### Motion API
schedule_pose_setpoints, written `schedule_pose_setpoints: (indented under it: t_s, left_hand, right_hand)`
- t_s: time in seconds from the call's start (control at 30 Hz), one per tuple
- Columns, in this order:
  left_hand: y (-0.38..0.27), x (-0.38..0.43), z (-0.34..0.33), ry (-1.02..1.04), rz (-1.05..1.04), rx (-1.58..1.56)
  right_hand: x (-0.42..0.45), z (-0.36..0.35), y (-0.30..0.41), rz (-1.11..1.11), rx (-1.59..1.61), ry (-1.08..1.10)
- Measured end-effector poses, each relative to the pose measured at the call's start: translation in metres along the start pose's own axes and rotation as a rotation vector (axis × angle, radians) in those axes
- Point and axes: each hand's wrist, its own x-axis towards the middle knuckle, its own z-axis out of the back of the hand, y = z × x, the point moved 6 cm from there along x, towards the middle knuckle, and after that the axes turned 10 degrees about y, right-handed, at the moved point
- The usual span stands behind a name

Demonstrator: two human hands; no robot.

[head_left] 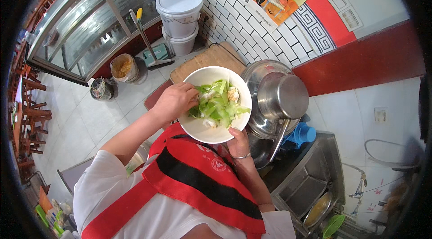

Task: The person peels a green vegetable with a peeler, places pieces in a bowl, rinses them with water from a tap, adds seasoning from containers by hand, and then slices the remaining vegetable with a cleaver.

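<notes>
A white round bowl (229, 97) is held in front of my red and black apron. It contains light green vegetable slices (216, 104) and a few whitish, crumbly clumps (233, 94). My right hand (237, 142) grips the near right rim, its thumb over the edge and its other fingers hidden underneath. Reaching over the left rim, my left hand (175, 102) has its fingers curled down into the greens. Its fingertips are partly hidden, so I cannot see whether they pinch anything.
Beyond the bowl lies a wooden board (209, 61). Close on the right stand an upturned metal saucepan (283, 97), a blue plastic container (302, 134) and a steel sink (305, 185). White lidded buckets (180, 12), a broom with dustpan (157, 55) and a waste bin (124, 68) occupy the floor.
</notes>
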Motion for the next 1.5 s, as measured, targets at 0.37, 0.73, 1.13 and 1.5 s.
schedule_pose_setpoints:
  t_s: [0.37, 0.73, 1.13, 1.5]
  left_hand:
    - [0.003, 0.000, -0.032, 0.221, 0.247, -0.065]
    - [0.020, -0.019, 0.031, 0.281, 0.326, -0.576]
    - [0.090, -0.045, 0.070, -0.068, 0.307, -1.071]
    - [0.378, -0.209, 0.078, -0.806, 0.751, -1.221]
  right_hand:
    - [0.001, 0.026, -0.012, -0.020, -0.060, 0.102]
    - [0.022, 0.005, -0.012, -0.089, 0.007, 0.087]
    - [0.067, -0.015, -0.061, -0.276, 0.250, 0.100]
    - [0.086, -0.056, -0.063, -0.274, 0.188, 0.086]
